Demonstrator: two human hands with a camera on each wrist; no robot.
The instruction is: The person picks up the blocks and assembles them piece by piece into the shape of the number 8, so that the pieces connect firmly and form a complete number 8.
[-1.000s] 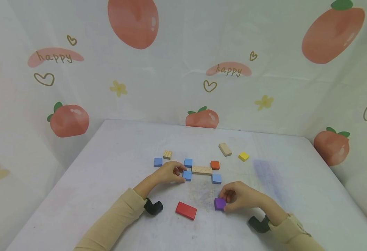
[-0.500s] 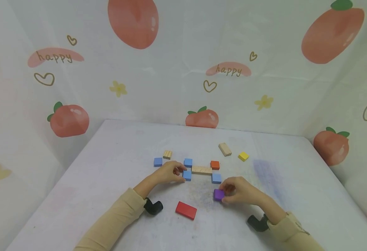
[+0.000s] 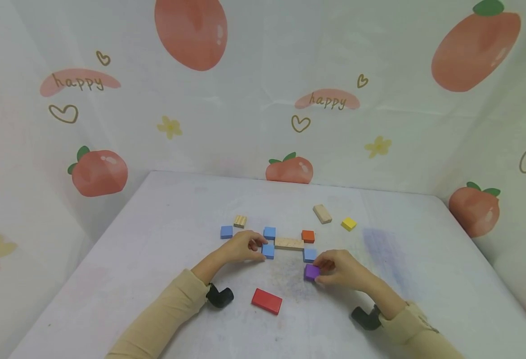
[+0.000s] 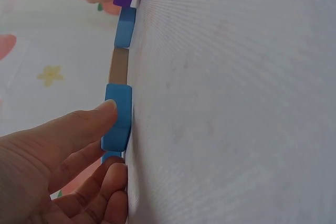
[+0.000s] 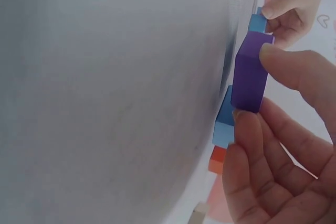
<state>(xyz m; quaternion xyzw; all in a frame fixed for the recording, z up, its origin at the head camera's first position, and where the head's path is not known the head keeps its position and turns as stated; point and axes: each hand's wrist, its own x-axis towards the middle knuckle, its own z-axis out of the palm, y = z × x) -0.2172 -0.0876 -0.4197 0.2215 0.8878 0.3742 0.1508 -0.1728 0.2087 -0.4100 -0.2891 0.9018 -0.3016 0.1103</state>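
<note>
My right hand (image 3: 345, 270) pinches a purple block (image 3: 312, 272) between thumb and fingers, just in front of a light blue block (image 3: 309, 255). In the right wrist view the purple block (image 5: 251, 72) stands in the foreground with the thumb at its upper end. My left hand (image 3: 242, 246) grips another blue block (image 3: 268, 251) at the left end of a plain wooden block (image 3: 289, 244); the left wrist view shows the thumb resting on this blue block (image 4: 117, 119). A third blue block (image 3: 269, 233) lies right behind it, and an orange-red block (image 3: 308, 236) sits behind the wooden block's right end.
A red rectangular block (image 3: 267, 301) lies in front, between my forearms. At the back are a pale wooden block (image 3: 322, 213) and a yellow block (image 3: 349, 224). Behind my left hand are a striped wooden block (image 3: 240, 221) and a blue block (image 3: 226, 232).
My right hand has slid the purple block away from me and slightly left, up close to the right-hand light blue block. My left hand has stayed in place on its block.
</note>
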